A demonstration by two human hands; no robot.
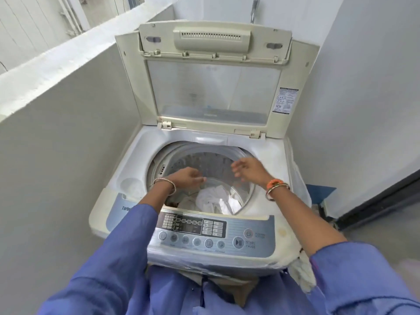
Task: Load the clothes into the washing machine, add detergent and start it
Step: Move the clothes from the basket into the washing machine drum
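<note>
**Hands hovering over a loaded drum**

A person in blue sleeves is reaching both hands over the open washing machine [141,142], its lid [213,87] standing upright. The left hand [187,177] and right hand [247,168] are hanging loose-fingered, holding nothing. White clothes [213,200] are lying inside the drum, beyond the control panel [213,235].

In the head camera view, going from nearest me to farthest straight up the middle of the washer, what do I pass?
control panel → white clothes in the drum → the far drum wall → raised lid → tap on the wall.
</note>
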